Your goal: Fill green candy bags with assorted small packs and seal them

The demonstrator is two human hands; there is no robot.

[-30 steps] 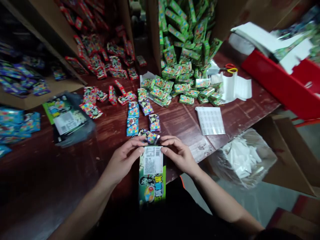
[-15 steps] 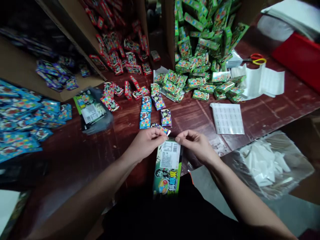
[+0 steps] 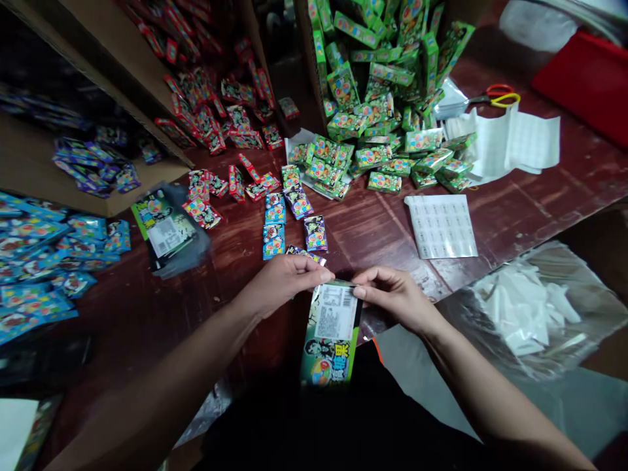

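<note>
A green and black printed candy bag (image 3: 328, 350) with a white label hangs at the table's front edge, against my dark clothing. My left hand (image 3: 289, 278) pinches its top left corner. The top right corner is between the thumb and fingers of my right hand (image 3: 390, 294). Just beyond my hands lie small candy packets: blue packets (image 3: 273, 226) in a column, purple packets (image 3: 314, 233) beside them, and one green packet (image 3: 290, 175) at the far end. One purple packet (image 3: 305, 254) is partly hidden behind my left hand.
Red packets (image 3: 201, 196), green packets (image 3: 375, 157) and blue packets (image 3: 44, 261) lie in heaps, some spilling from cardboard boxes (image 3: 140, 78). More printed bags (image 3: 164, 226) lie left. A sticker sheet (image 3: 440, 227), scissors (image 3: 500, 96) and a plastic bag with white scraps (image 3: 524, 314) are right.
My right hand has shifted slightly right and down along the bag's top edge. The left hand keeps its pinch. The whole view has tilted a little.
</note>
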